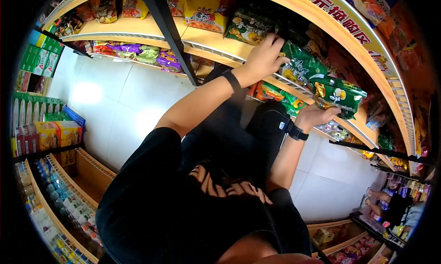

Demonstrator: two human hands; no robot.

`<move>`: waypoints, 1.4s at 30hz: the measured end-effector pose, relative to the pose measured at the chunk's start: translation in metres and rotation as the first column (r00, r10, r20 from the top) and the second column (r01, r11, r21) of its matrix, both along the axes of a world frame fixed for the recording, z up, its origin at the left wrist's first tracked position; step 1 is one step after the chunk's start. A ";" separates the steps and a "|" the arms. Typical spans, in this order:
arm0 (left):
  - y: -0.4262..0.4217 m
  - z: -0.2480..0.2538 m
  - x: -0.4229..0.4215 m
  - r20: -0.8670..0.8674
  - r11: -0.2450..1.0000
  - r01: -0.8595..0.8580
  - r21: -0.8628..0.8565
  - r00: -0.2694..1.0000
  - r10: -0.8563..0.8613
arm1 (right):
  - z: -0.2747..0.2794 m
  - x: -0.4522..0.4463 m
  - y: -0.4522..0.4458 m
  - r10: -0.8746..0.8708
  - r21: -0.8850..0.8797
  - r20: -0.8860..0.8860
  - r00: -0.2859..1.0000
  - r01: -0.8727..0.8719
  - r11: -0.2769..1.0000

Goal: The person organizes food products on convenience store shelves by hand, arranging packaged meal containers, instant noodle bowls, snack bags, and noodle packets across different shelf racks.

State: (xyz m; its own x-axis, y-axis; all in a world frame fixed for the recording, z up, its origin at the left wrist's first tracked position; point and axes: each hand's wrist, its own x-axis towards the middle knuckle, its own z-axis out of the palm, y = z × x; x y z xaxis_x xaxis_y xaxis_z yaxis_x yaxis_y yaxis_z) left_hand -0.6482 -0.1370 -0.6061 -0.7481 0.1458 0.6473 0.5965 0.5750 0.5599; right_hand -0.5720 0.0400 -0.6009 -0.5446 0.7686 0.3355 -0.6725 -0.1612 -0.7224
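Observation:
Green snack bags stand along the wooden shelf in front of me. My left hand (265, 57) reaches to the shelf between a dark green bag (250, 26) and a brighter green bag (298, 64); its fingers are apart, with the thumb by the brighter bag. Lower right, my right hand (320, 116) is closed on the bottom edge of another green bag (339, 95), which is tilted at the shelf's front. Yellow bags (205, 11) stand left of the dark green one.
A black shelf post (169, 32) rises left of my left arm. Colourful bags (133, 51) lie on the lower shelf. Boxes (57, 134) stand at the left, above shelves of bottles (62, 195). Another person (390, 206) is at the far lower right.

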 end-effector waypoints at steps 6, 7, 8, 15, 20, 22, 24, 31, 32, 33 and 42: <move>-0.039 0.004 0.005 -0.076 0.972 -0.041 0.233 0.995 0.060 | -0.035 0.014 -0.016 -0.619 0.915 0.116 0.777 0.160 0.372; -0.053 0.001 0.009 0.069 0.857 -0.071 0.510 0.997 0.041 | -0.023 0.012 -0.037 -0.373 0.702 0.356 0.857 0.018 0.712; -0.073 0.009 0.018 0.190 0.810 -0.166 0.562 0.979 0.069 | -0.004 0.005 -0.065 -0.144 0.511 0.295 0.944 -0.028 0.859; -0.106 0.008 0.029 0.266 0.903 -0.190 0.385 0.960 0.089 | -0.001 -0.047 -0.145 0.018 0.805 0.303 0.953 -0.266 0.531; -0.105 -0.008 0.021 0.146 0.956 -0.249 0.153 0.963 0.227 | 0.002 -0.015 -0.137 -0.001 0.812 0.296 0.955 -0.251 0.527; -0.096 0.001 0.027 0.311 0.940 -0.340 0.009 0.895 0.321 | 0.000 -0.001 -0.120 -0.010 0.807 0.296 0.955 -0.245 0.538; -0.095 -0.006 0.028 0.253 0.927 -0.354 -0.122 0.892 0.374 | 0.007 0.012 -0.101 -0.031 0.772 0.281 0.959 -0.207 0.601; -0.092 -0.020 0.030 0.220 0.863 -0.418 -0.285 0.848 0.483 | 0.107 0.009 -0.037 -0.321 0.894 -0.172 0.931 0.284 0.345; -0.094 -0.017 0.036 0.286 0.860 -0.401 -0.316 0.824 0.489 | 0.105 -0.003 -0.031 -0.293 0.901 -0.199 0.935 0.292 0.321; -0.096 -0.016 0.039 0.279 0.856 -0.390 -0.339 0.827 0.487 | 0.098 -0.009 -0.030 -0.307 0.895 -0.186 0.933 0.290 0.339; -0.158 0.021 0.079 0.451 0.636 0.152 -0.757 0.825 0.340 | 0.162 0.045 -0.115 -0.113 0.727 0.388 0.915 -0.229 0.647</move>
